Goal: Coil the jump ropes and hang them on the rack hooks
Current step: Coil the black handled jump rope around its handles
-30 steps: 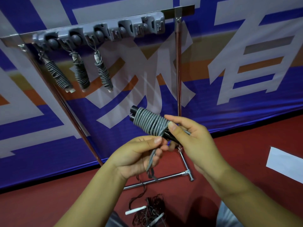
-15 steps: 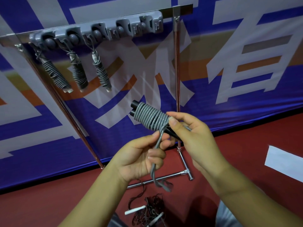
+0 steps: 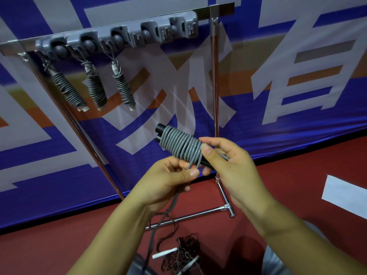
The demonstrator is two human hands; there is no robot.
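Note:
A grey jump rope [image 3: 179, 144] is wound in tight turns round its two black handles, held at chest height in front of the rack. My right hand [image 3: 230, 165] grips the handles' lower end, thumb pressed on the last turns. My left hand [image 3: 168, 181] pinches the loose grey tail just below the coil, and the tail hangs down past my wrist. The grey hook rail [image 3: 119, 34] sits on the rack's top bar, with three coiled ropes [image 3: 95, 86] hanging from its left hooks. Its right hooks are bare.
A tangle of dark jump ropes with white handles [image 3: 178, 257] lies on the red floor below my hands. The rack's chrome post [image 3: 215, 96] and foot bar [image 3: 198, 215] stand right behind the coil. A blue and white banner covers the wall; a white floor mark [image 3: 345, 195] is at right.
My left hand slid up the loose tail closer to the coil and now pinches it with thumb and forefinger. The tail hangs longer and straighter. My right hand's grip is unchanged.

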